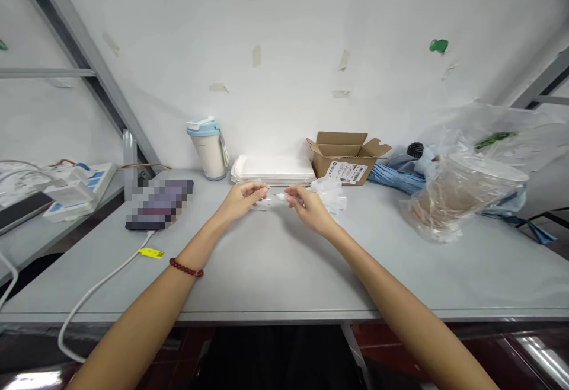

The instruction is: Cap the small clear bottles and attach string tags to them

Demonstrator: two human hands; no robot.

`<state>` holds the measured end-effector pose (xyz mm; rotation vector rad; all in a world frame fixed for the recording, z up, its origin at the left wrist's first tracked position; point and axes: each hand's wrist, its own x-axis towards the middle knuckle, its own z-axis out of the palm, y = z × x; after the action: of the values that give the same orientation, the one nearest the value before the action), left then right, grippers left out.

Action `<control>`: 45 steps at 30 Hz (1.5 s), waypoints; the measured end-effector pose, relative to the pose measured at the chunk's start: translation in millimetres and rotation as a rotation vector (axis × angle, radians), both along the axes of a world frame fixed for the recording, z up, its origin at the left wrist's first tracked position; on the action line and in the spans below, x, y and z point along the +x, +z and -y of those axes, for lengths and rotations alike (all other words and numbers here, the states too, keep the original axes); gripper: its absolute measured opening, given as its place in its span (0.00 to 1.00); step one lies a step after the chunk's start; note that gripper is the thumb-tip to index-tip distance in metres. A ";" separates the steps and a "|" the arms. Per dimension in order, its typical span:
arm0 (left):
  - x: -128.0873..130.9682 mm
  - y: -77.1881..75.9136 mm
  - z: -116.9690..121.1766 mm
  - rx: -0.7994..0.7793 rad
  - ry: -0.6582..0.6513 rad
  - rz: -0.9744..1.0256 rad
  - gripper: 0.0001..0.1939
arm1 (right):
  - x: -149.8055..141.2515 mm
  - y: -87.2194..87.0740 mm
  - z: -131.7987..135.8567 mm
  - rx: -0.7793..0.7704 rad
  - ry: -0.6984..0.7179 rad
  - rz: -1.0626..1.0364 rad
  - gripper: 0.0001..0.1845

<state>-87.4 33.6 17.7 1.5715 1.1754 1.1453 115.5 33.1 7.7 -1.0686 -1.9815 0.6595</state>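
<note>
My right hand point(306, 206) pinches a small white tube with a pointed tip point(281, 197), and the tip faces left. Across a narrow gap, my left hand point(242, 200) has thumb and forefinger pressed together; whatever is between them is too small to name. Below the left fingertips lies a small clear-and-white piece point(261, 205) on the table. Several translucent white packets point(331, 193) are bunched just beyond my right hand. A stack of white flat packages point(275, 169) lies behind both hands.
An open cardboard box point(347, 159) and a cream tumbler point(208, 150) stand by the wall. On the left is a phone point(160, 203) with a white cable point(106, 289). To the right are a folded blue umbrella point(395, 178) and a plastic-bagged container point(471, 188). The grey table's front edge point(275, 317) runs below.
</note>
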 end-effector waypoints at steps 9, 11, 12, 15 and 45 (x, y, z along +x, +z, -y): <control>1.6 -3.7 0.4 -0.132 -0.022 0.216 0.14 | -4.8 5.2 4.2 -0.149 -0.016 -0.168 0.08; 2.3 -2.6 1.7 -0.145 -0.050 0.230 0.14 | -5.8 6.7 5.2 -0.172 -0.013 -0.191 0.08; 2.6 -2.1 2.3 -0.150 -0.059 0.241 0.14 | -6.3 7.4 5.9 -0.179 -0.012 -0.194 0.08; 2.2 -1.3 2.7 -0.170 -0.058 0.281 0.13 | -8.0 8.7 8.1 -0.175 -0.008 -0.189 0.08; 5.6 -0.3 2.6 -0.247 -0.104 0.321 0.12 | -7.8 3.2 5.8 -0.231 0.040 -0.324 0.09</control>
<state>-81.9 31.0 17.4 1.1964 0.9690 1.0905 107.8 27.3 10.9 -0.9852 -1.6789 1.0341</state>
